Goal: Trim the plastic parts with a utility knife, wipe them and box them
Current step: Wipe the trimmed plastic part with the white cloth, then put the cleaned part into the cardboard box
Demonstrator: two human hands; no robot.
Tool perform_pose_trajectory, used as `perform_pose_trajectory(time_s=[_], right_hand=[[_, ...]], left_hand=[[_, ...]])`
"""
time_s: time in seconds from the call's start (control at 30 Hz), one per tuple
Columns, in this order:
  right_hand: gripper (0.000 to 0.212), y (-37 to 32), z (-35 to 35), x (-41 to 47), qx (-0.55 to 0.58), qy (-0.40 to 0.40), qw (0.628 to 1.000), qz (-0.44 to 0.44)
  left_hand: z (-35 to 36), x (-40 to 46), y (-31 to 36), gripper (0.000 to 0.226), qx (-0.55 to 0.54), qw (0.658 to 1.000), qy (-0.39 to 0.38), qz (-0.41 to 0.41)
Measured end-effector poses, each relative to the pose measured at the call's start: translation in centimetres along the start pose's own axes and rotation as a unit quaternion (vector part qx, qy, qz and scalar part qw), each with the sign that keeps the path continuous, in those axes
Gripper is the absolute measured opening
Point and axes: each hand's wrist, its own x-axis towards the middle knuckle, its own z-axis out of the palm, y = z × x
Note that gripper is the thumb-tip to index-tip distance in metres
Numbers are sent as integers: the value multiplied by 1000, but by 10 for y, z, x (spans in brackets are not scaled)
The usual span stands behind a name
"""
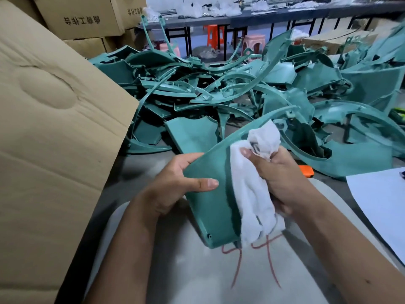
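Green panel (210, 194) runs lengthwise from near-bottom up toward far-right.

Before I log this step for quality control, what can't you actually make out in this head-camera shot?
- Orange object, maybe the knife: mostly hidden behind the right hand and a green part.
- Green panel surface under the white cloth: covered, so its cleanliness is unknown.
- Cardboard box interior: only the flap shows.
- White sheet: cut off at the right edge.
- Far bench items: blurred, too small.
- Left hand fingers: behind the panel.
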Motion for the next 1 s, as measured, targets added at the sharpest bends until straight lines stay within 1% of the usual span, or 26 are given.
perform_pose_trajectory(time_s=[0.07, 0.1, 0.13, 0.17, 0.2, 0.27, 0.3, 0.37, 0.4, 0.47, 0.53, 0.57, 0.6, 0.7, 0.73, 0.77, 0.8, 0.83, 0.87, 0.9, 0.93, 0.97, 1.0], right_hand=[[9, -2, 1, 1, 1, -2, 1000, -29], [14, 0, 1, 2, -9, 7, 999, -43], [26, 1, 2, 1, -21, 26, 998, -52], [34, 0, 4, 2, -18, 54, 997, -58], [30, -3, 5, 2, 19, 87, 994, -60], [15, -10, 2, 3, 94, 168, 979, -65], [15, -12, -3, 4, 82, 212, 971, -70], [20, -14, -11, 6, -15, 289, 953, -85], [23, -12, -13, 7, -33, 319, 943, -88], [30, -8, -12, 9, -34, 354, 931, -85], [30, -2, -9, 11, -36, 364, 924, -109], [29, 0, -6, 11, -37, 353, 927, -121], [26, 3, -4, 11, -34, 340, 932, -124], [17, 4, -4, 10, -28, 333, 939, -76], [23, 4, -6, 10, -50, 327, 942, -61], [30, 4, -10, 10, -78, 303, 948, -53], [31, 4, -12, 9, -113, 258, 958, -57], [32, 3, -11, 7, -159, 197, 965, -62], [34, 4, -7, 3, -230, 120, 963, -72], [38, 7, -4, 1, -332, 45, 939, -82], [42, 10, -3, 1, -451, -15, 887, -99], [46, 12, 1, 2, -529, -56, 837, -128], [48, 12, 5, 3, -548, -73, 819, -154]], left_hand=[[-4, -2, 1, 47, -11, 1000, -26, -10], [-6, -3, 1, 48, -32, 999, -39, -20], [-8, -5, 1, 49, -53, 997, -54, -30], [-9, -6, 1, 49, -70, 995, -69, -35], [-11, -8, 1, 50, -81, 993, -83, -36], [-15, -11, 2, 52, -97, 989, -107, -28], [-16, -12, 4, 52, -97, 989, -108, -23], [-17, -12, 3, 51, -94, 990, -101, -8], [-17, -12, 2, 49, -96, 991, -94, -3], [-18, -10, 1, 47, -106, 991, -77, 5], [-21, -11, -1, 52, -128, 990, -63, 4], [-21, -13, -1, 51, -144, 988, -58, 7], [-21, -15, -1, 45, -161, 985, -52, 15], [-25, -15, -2, 25, -193, 980, -1, 50], [-27, -14, 0, 14, -237, 969, -27, 67], [-30, -13, 2, 12, -303, 947, -68, 86], [-32, -12, 5, 17, -356, 926, -74, 99], [-35, -10, 6, 21, -363, 924, -38, 110], [-38, -6, 4, 26, -342, 934, 25, 100], [-37, -3, 3, 33, -298, 943, 123, 79], [-32, -1, -1, 36, -237, 941, 230, 71], [-26, 2, -4, 36, -184, 923, 329, 76], [-18, 5, -6, 35, -149, 903, 395, 85]])
